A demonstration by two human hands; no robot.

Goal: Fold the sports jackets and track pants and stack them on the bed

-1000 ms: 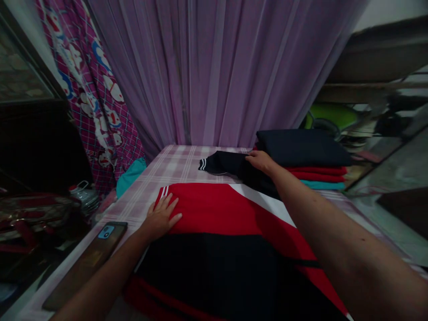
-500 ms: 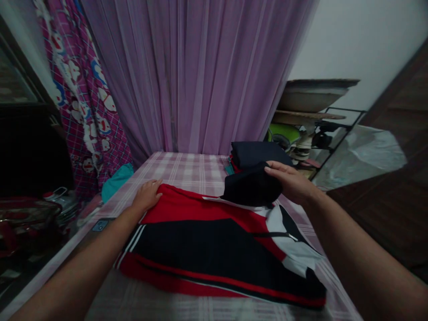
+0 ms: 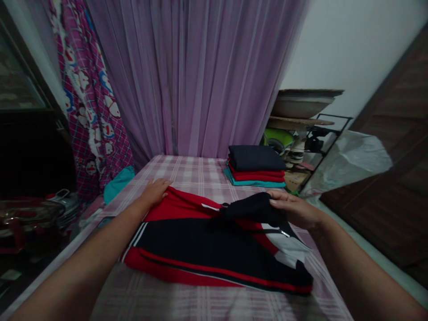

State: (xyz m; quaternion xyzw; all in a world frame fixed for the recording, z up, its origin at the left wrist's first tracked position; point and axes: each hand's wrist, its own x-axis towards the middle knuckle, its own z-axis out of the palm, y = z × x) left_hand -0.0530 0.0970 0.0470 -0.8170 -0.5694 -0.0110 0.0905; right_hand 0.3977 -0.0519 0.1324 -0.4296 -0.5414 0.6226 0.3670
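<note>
A red, navy and white jacket [image 3: 200, 240] lies partly folded across the bed, with white stripes at its left end and a zipper pull near the white part. My left hand [image 3: 156, 192] is closed at its upper left red corner, fingers over the edge; the underside of that grip is hidden. With thumb and fingers pinched, my right hand [image 3: 294, 208] holds a navy flap of the same jacket, bunched and slightly raised above the middle. Beyond the right hand sits a stack of folded clothes [image 3: 257, 158], navy on top, red and teal below.
A plaid sheet [image 3: 187, 171] covers the bed. Purple curtains [image 3: 200, 80] hang behind it. At the right stand a rack [image 3: 329, 133] with basins and a plastic bag [image 3: 361, 156]. A phone [image 3: 105, 221] lies partly behind my left forearm.
My right hand has lowered the navy flap toward the jacket's middle, and the flap has folded over. The stack behind it now shows fully. The view has shifted slightly.
</note>
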